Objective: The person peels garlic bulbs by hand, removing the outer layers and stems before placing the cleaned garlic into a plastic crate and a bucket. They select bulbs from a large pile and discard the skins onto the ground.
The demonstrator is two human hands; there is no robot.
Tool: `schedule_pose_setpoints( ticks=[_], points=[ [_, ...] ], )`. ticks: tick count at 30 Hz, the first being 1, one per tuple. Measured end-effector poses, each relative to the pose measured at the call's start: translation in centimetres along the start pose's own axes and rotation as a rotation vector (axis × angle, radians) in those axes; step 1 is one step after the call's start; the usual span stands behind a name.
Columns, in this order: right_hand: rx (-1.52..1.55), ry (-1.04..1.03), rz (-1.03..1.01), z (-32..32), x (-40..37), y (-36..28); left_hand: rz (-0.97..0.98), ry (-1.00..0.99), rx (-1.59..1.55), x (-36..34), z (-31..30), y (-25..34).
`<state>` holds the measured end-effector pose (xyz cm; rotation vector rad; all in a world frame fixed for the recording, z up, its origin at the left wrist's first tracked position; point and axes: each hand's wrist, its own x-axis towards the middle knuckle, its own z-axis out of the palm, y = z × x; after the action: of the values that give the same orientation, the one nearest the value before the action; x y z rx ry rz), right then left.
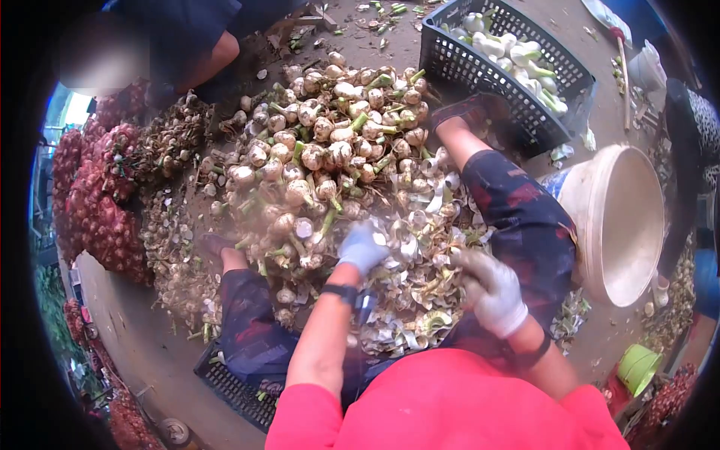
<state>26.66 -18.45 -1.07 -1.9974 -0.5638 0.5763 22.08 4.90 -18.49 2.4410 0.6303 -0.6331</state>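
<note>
My left hand (364, 248), in a pale glove, is closed around a whitish garlic bulb (380, 239) above the peelings. To the right, my gloved right hand (493, 292) has its fingers curled and blurred; what they hold, if anything, I cannot make out. A large heap of garlic bulbs (322, 142) with cut green stems and dry roots lies in front of me. Between my legs, loose garlic skins (412, 300) cover the ground under and between both hands.
A black crate (495, 82) with peeled bulbs stands at the upper right. Beside my right leg is a white bucket (592, 225). Red net sacks (97, 195) of garlic sit at left. Another black crate (236, 394) is by my left leg. Another person's arm (214, 60) shows at upper left.
</note>
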Motion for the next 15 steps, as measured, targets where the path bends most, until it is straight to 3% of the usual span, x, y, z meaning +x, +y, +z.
schedule_pose_setpoints(
  ticks=[2,3,4,6,8,9,10,12,13,15],
  points=[
    [0.470,-0.015,0.432,1.0,0.2,-0.3,0.033,0.157,-0.348,-4.1,-1.4,-1.9],
    [0.593,-0.037,0.440,1.9,0.2,-0.1,0.033,0.198,-0.528,-7.2,-2.6,-1.7],
    [0.715,-0.063,0.442,3.1,0.0,0.4,0.008,0.146,-0.943,-8.9,-1.2,-3.2],
    [0.936,-0.208,0.632,5.6,-1.1,1.3,0.086,0.097,-1.492,-16.1,-5.1,1.4],
    [1.016,-0.367,0.670,6.8,-2.5,-0.2,0.211,0.191,-1.279,-20.7,-5.9,3.9],
    [0.953,-0.293,0.570,7.5,-3.4,-1.5,0.268,0.243,-1.110,-21.7,-4.9,3.8],
    [0.816,-0.321,0.531,6.7,-3.9,-2.6,0.367,0.268,-1.251,-23.4,-3.8,4.1],
    [0.791,-0.289,0.326,5.9,-4.9,-4.2,0.357,0.282,-1.399,-25.0,-3.8,5.4],
    [0.787,-0.288,0.317,6.1,-5.0,-3.7,0.367,0.286,-1.399,-25.4,-3.7,5.4],
    [0.319,-0.283,-0.323,6.4,-4.9,-2.5,0.487,0.573,-0.795,-25.9,-3.5,5.5]
  ],
)
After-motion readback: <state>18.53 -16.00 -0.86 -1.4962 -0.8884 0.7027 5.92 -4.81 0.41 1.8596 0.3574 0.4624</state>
